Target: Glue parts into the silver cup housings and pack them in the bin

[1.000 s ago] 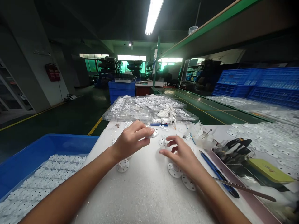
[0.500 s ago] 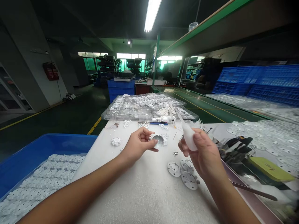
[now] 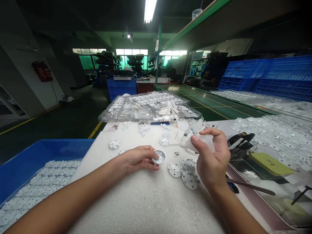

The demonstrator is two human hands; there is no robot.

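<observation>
My left hand (image 3: 136,159) rests on the white foam mat (image 3: 146,201) and pinches a small round white cap (image 3: 159,157), open side up, between thumb and fingers. My right hand (image 3: 211,159) is closed round a small translucent squeeze bottle (image 3: 198,145) held on its side, with its thin nozzle pointing left toward the cap. Three more round white caps (image 3: 185,172) lie on the mat just below my right hand. Another cap (image 3: 164,141) and a small metal part (image 3: 176,153) lie beyond them.
A blue bin (image 3: 31,162) with several white parts sits at the left. Clear trays of parts (image 3: 148,109) stand at the back. At the right lie a tray with black-handled pliers (image 3: 240,138), a yellow-green pad (image 3: 269,162), a long metal tool (image 3: 253,187) and loose white discs (image 3: 273,130).
My left hand has lowered the cap onto the mat. My right hand, empty a second ago, picked up the bottle and has tipped it sideways toward the cap.
</observation>
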